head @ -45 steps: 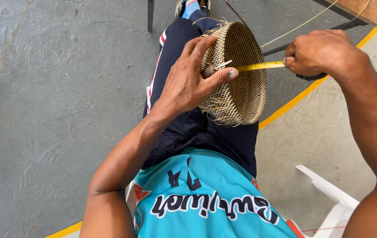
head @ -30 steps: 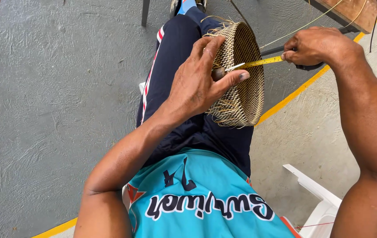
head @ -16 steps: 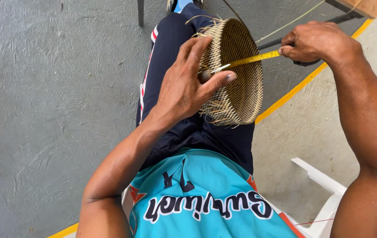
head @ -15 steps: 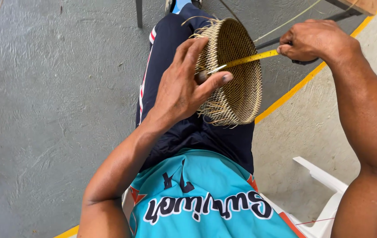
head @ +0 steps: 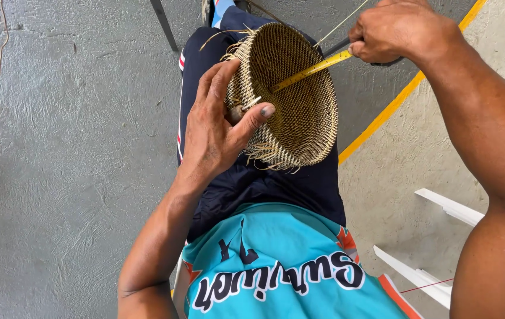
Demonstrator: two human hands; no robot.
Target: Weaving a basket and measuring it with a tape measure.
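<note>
A small woven straw basket [head: 302, 112] rests on my lap, its mouth facing up and right, with loose fibre ends sticking out along its rim. My left hand [head: 214, 127] grips its near rim, thumb pressed on the end of a yellow measuring tape [head: 311, 70]. The tape runs across the basket's opening to my right hand [head: 397, 29], which is closed on the tape's case at the top right.
I sit in dark trousers and a teal shirt above a grey concrete floor [head: 57, 147]. A yellow painted line [head: 394, 100] crosses the floor at the right. White chair parts [head: 435, 236] stand at the lower right, and a dark metal leg [head: 163, 23] at the top.
The basket has tipped so its opening faces me more. Both hands keep their hold and the tape stays stretched across the mouth.
</note>
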